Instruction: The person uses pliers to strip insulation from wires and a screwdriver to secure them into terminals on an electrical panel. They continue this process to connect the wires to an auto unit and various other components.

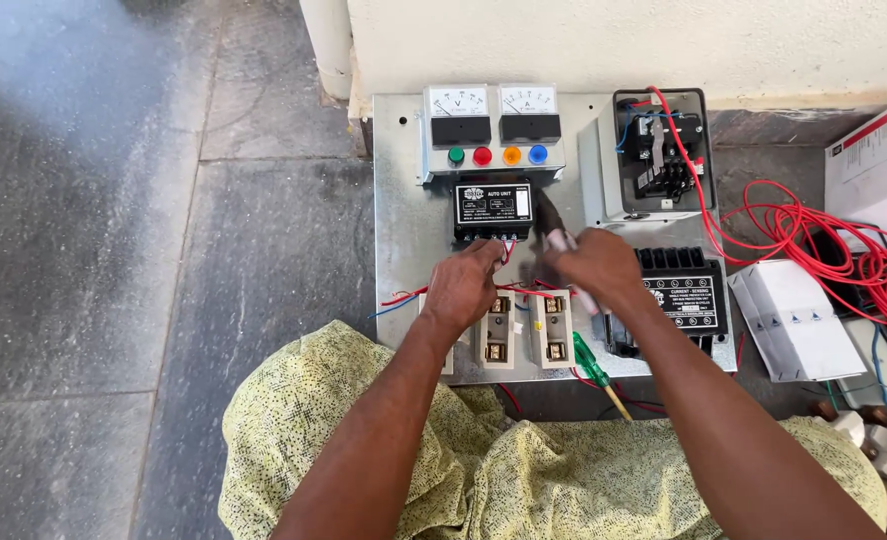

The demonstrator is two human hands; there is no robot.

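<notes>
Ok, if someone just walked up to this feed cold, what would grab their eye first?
Probably the two hands meeting at the middle of the metal panel: the left hand pinches red wires below the black unit, and the right hand grips a tool pointed at its terminals. Next, the two white meters with coloured lamps at the top, and the tangle of red wire at the right.
</notes>
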